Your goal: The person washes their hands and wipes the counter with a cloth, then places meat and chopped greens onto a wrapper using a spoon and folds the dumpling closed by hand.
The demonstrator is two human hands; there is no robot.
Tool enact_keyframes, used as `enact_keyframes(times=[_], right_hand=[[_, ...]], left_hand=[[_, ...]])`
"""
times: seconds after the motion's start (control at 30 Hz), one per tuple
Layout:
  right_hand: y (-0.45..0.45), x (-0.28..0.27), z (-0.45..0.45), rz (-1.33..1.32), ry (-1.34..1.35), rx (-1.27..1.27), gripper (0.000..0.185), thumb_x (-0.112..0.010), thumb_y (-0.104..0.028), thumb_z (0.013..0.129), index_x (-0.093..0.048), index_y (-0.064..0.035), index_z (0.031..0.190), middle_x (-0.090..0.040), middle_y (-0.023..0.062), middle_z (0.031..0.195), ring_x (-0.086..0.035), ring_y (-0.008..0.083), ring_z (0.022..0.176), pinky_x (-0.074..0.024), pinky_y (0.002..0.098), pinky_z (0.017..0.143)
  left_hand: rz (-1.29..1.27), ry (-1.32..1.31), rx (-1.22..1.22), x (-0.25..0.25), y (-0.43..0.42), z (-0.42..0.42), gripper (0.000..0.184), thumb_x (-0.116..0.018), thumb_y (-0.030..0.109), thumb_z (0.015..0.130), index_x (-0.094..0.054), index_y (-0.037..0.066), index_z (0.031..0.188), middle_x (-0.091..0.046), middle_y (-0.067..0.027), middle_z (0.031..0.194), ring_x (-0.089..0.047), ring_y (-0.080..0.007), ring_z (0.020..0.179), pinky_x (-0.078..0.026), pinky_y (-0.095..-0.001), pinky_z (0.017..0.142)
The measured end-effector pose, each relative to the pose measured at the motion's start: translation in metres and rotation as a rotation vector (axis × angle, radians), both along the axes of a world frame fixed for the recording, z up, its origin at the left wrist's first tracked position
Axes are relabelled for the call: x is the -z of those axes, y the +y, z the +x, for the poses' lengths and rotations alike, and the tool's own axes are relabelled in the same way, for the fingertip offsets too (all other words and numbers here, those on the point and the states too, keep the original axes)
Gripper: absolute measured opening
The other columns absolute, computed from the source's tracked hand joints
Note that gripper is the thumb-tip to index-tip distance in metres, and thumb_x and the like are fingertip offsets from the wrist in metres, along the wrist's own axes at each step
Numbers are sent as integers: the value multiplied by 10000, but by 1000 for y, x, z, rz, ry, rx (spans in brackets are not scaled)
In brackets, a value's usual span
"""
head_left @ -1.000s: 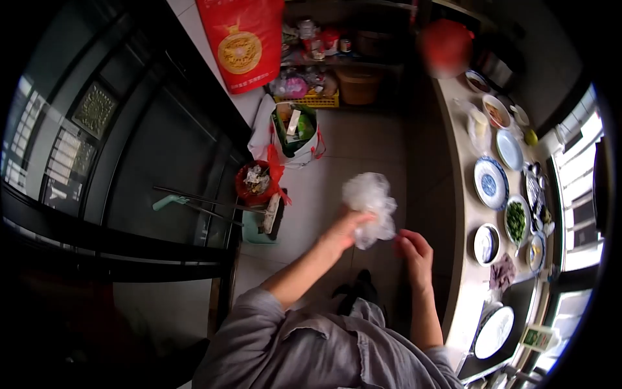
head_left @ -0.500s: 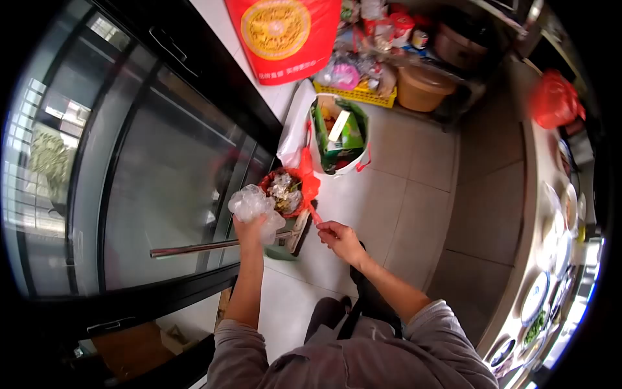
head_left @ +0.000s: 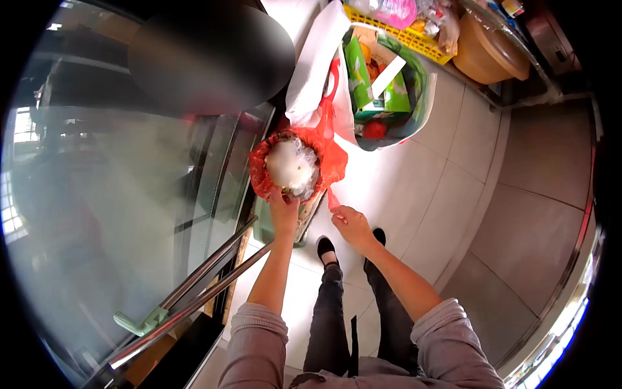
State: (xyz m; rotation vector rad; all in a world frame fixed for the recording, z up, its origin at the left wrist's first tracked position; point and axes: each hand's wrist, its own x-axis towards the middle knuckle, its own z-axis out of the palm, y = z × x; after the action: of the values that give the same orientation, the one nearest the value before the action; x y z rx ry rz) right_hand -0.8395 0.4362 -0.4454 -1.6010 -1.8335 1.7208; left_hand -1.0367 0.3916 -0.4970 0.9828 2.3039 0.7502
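The left hand (head_left: 284, 212) is over the near rim of the bin (head_left: 260, 174), its fingers bent at the lower edge of the crumpled plastic (head_left: 293, 167), which sits in the bin's mouth; whether that grip is clasping or loose, I cannot tell. The right hand (head_left: 354, 227) has a closed grip, thumb and fingers pinching a trailing end of the red bag (head_left: 334, 162) lining the bin.

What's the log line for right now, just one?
left hand: at plastic, grip unclear | right hand: pinching red bag | plastic: in red bag's mouth
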Motion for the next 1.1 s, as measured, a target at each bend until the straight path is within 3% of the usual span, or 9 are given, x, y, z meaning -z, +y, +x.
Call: enact_keyframes(times=[0.13, 0.3, 0.4, 0.47, 0.5, 0.6, 0.63, 0.7, 1.1], right_hand=[[-14, -2, 2, 30, 11, 28, 211, -578, -175, 803, -647, -87, 982, -650, 134, 899, -635, 294, 779, -511, 375, 719], [1, -91, -7, 46, 60, -28, 218, -596, -167, 831, -644, -66, 1019, -669, 97, 926, -657, 219, 817, -523, 321, 749], [7, -136, -26, 544, 350, -57, 196, -560, -147, 772, -649, -61, 924, -639, 156, 868, -625, 326, 829, -501, 417, 712], [26, -213, -25, 589, 234, -384, 165, -579, -123, 720, -639, -89, 871, -619, 94, 795, -622, 281, 779, -499, 398, 649], [15, -255, -65, 543, -211, -251, 99, -621, -193, 651, -651, -99, 662, -631, 119, 689, -620, 305, 648, -488, 432, 572], [52, -400, -56, 1278, 453, -623, 135, -647, -254, 685, -704, -143, 735, -668, 38, 760, -638, 234, 736, -504, 390, 642], [51, -506, -38, 1216, 169, -960, 146, -645, -227, 727, -716, -141, 820, -685, 34, 843, -654, 223, 780, -509, 376, 636], [48, -579, -17, 1187, 122, -1035, 142, -645, -223, 729, -717, -140, 819, -686, 35, 844, -655, 222, 783, -509, 376, 633], [13, -662, 65, 1128, -67, -617, 121, -640, -200, 745, -720, -134, 808, -692, 37, 852, -661, 218, 802, -508, 375, 619]], left_hand=[[15, -60, -95, -23, -15, 2, 445, -665, 110, 753, -531, -29, 1154, -550, -195, 1155, -527, -305, 1062, -406, -373, 927], [106, 56, -86, -74, -19, -2, 401, -648, 105, 760, -550, -19, 1128, -606, -159, 1044, -564, -280, 978, -424, -373, 875], [161, -24, -59, -152, -5, 2, 315, -681, 173, 782, -598, 7, 1036, -609, -149, 1046, -558, -295, 1018, -418, -389, 903], [253, -82, -3, -199, 9, 14, 306, -672, 171, 790, -596, 10, 1038, -609, -142, 1039, -561, -285, 1005, -423, -381, 891], [298, -89, 25, -222, 17, 20, 301, -668, 171, 795, -594, 11, 1040, -609, -138, 1036, -562, -279, 998, -426, -377, 885], [417, -9, 29, -285, 38, 29, 288, -655, 168, 808, -590, 16, 1044, -609, -127, 1025, -566, -264, 979, -434, -365, 866], [449, 1, 42, -306, 43, 32, 284, -651, 168, 812, -589, 17, 1045, -608, -124, 1022, -567, -258, 973, -437, -361, 860], [527, 29, 55, -345, 47, 46, 275, -643, 166, 821, -587, 20, 1047, -608, -116, 1015, -570, -248, 960, -442, -354, 848], [804, -281, 304, -451, 90, 195, 225, -592, 157, 873, -571, 38, 1063, -607, -72, 972, -586, -184, 882, -474, -307, 775]])
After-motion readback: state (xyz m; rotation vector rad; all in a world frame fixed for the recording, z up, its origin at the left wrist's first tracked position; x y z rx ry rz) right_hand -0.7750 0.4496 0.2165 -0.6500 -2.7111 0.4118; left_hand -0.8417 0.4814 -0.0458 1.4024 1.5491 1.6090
